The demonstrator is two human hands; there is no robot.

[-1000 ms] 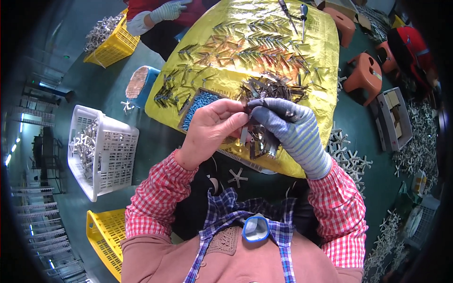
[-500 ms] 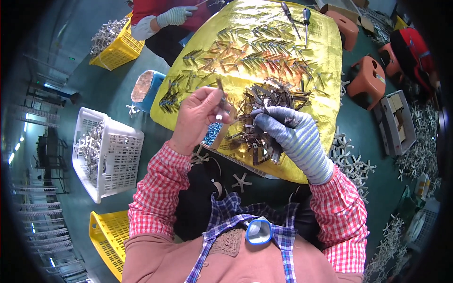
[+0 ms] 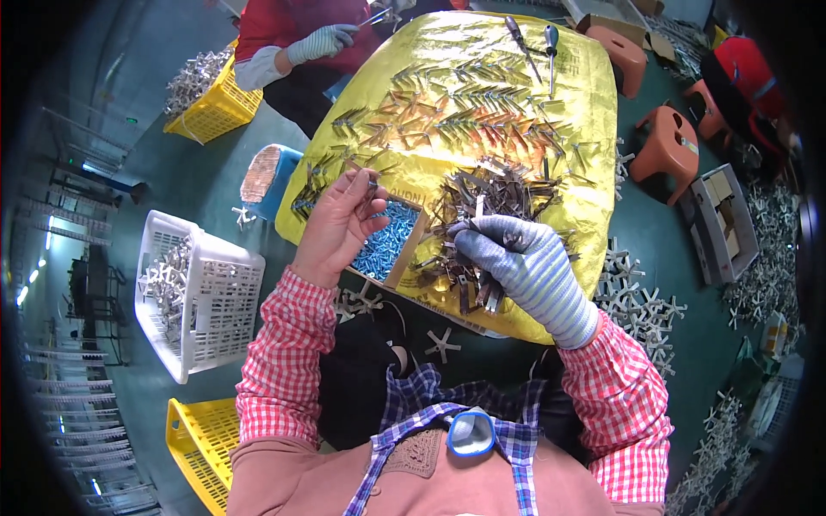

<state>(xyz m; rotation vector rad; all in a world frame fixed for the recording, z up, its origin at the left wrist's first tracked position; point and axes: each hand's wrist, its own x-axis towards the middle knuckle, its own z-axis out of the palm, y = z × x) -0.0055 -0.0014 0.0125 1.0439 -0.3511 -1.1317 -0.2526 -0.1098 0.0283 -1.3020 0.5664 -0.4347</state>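
My bare left hand [image 3: 337,230] is over the left side of a cardboard box [image 3: 411,249] of small blue screws [image 3: 385,241]. Its thumb and fingers are pinched on a thin metal strip [image 3: 352,164]; most of the strip is hidden by the fingers. My right hand [image 3: 532,271], in a striped knit glove with dark fingertips, is closed at the near side of a heap of dark metal strips [image 3: 508,191]. A lighter metal piece [image 3: 479,206] rises from its fingertips, seemingly gripped there; its lower end is hidden.
Rows of paired metal strips [image 3: 482,95] lie on the yellow-covered table [image 3: 594,95], with two screwdrivers [image 3: 551,60] at the far right. Across from me, another person's gloved hand [image 3: 323,43] holds a tool. A white crate [image 3: 225,279] stands left; star-shaped metal parts [image 3: 641,310] lie right.
My left hand has moved left and slightly down, away from the right hand, uncovering the box of blue screws. My right hand has shifted slightly down and left.
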